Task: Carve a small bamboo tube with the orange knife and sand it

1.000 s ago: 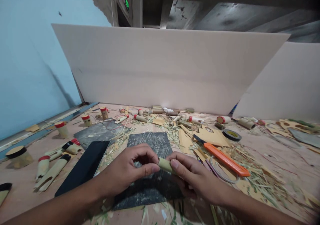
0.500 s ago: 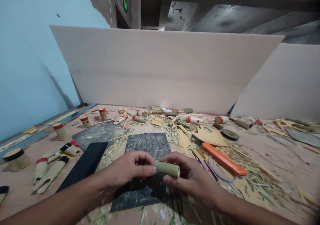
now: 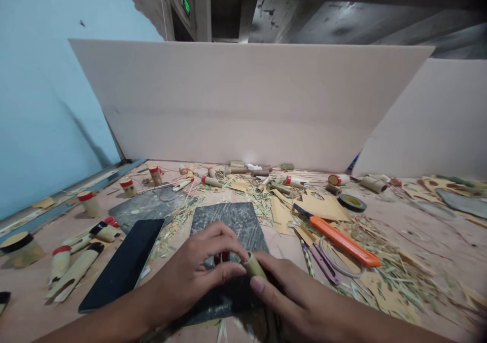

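Note:
A short, pale green bamboo tube (image 3: 255,266) is tilted above a dark, scratched board (image 3: 230,221), its open end facing up and left. My right hand (image 3: 291,287) wraps around the tube, thumb on the near side and fingers behind it. At the open rim, the curled index finger and thumb of my left hand (image 3: 207,259) pinch the tube's end. Whether anything small sits between those fingertips is hidden. Under my hands, the lower part of the board lies in shadow.
An orange utility knife (image 3: 344,241), purple-handled scissors (image 3: 325,264) and black tape (image 3: 352,202) lie to the right among shavings. On the left are a black phone (image 3: 124,264) and several cut bamboo pieces (image 3: 78,274). A white panel (image 3: 247,104) stands behind.
The tube has turned so its other open end points up and left, and it sits deeper in my right hand. My left fingers have shifted to its rim.

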Motion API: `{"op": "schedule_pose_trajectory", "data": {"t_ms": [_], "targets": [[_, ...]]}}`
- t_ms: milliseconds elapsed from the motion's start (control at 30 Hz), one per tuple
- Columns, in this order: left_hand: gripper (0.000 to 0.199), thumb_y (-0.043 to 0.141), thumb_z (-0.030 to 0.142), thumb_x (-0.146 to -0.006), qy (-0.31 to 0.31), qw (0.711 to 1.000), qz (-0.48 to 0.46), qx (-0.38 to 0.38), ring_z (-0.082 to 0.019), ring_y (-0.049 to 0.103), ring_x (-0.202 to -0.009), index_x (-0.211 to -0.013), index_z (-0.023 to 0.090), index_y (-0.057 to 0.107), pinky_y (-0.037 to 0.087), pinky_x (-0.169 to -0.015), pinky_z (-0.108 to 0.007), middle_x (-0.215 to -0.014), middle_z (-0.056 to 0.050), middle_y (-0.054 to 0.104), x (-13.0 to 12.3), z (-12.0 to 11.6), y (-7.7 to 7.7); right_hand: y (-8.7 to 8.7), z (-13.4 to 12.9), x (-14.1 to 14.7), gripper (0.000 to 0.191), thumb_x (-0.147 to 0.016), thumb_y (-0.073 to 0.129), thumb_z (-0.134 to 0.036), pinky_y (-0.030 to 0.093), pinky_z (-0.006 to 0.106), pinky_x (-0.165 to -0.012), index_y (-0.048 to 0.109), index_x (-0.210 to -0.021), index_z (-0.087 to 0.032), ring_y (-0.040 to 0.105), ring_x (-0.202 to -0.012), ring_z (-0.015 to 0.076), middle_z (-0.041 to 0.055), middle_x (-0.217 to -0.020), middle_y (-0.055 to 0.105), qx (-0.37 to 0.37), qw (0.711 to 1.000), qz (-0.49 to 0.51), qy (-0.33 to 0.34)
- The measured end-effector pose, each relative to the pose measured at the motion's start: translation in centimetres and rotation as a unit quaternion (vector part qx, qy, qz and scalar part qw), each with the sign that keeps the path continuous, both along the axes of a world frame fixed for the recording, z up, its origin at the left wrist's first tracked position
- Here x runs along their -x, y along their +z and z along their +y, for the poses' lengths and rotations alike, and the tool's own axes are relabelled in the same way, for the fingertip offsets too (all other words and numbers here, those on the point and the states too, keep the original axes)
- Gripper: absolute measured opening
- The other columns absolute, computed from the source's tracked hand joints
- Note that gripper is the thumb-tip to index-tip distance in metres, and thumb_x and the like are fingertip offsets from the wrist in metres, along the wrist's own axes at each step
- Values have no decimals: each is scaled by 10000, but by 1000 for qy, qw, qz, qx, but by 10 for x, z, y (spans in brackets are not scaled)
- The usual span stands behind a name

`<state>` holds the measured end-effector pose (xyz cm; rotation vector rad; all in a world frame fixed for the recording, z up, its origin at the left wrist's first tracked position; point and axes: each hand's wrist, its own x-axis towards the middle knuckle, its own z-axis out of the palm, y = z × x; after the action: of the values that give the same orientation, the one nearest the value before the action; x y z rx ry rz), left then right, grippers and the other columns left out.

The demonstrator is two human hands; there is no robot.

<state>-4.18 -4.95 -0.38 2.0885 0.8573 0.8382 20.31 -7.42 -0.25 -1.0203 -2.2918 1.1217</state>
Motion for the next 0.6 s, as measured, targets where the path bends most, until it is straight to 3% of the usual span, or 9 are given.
{"op": "schedule_pose_trajectory", "data": {"t_ms": [167,333,400,433,500,600], "targets": [[129,658,359,-983,-5,1000,-2,15,-171,608,-951,-955,251,724,450,-861,-270,-997,-8,642,1,3,-1,-3,0,-1,396,-1038,446,-597,482,329,-763,631,-1035,-247,579,-855,205,40,-903,634,45,998,44,-28],[199,594,421,-1012,23,999,23,-4,-183,617,-987,-974,260,704,464,-886,-285,-1020,-13,661,2,5,-2,-5,12,-6,482,-997,448,-699,342,237,-517,539,-956,-228,390,-563,108,-58,-709,430,266,957,116,-24],[264,578,467,-1008,30,996,83,-6,-230,603,-1161,-1175,287,674,466,-994,-353,-1239,-52,663,6,6,-4,-5,21,-11,463,-999,470,-679,367,244,-535,543,-930,-227,444,-575,117,-45,-710,492,218,971,75,-58],[399,596,516,-986,29,991,127,-3,-271,549,-1294,-1323,305,613,434,-1077,-412,-1402,-79,606,9,6,-6,-6,26,-14,441,-1006,483,-653,414,262,-587,568,-938,-226,509,-637,140,-20,-751,557,155,983,48,-83],[821,669,655,-880,13,974,228,9,-361,306,-1521,-1573,327,374,270,-1218,-545,-1664,-114,344,16,7,-11,-8,35,-20,378,-1016,507,-592,481,325,-759,626,-1016,-234,604,-837,204,39,-920,673,22,991,6,-128],[1055,638,769,-822,-3,948,318,25,-401,97,-1580,-1650,302,180,126,-1249,-626,-1721,-126,134,26,8,-20,-14,47,-29,327,-1038,494,-512,476,403,-902,643,-1157,-246,635,-1032,279,98,-1144,727,-68,985,-33,-152]]}}
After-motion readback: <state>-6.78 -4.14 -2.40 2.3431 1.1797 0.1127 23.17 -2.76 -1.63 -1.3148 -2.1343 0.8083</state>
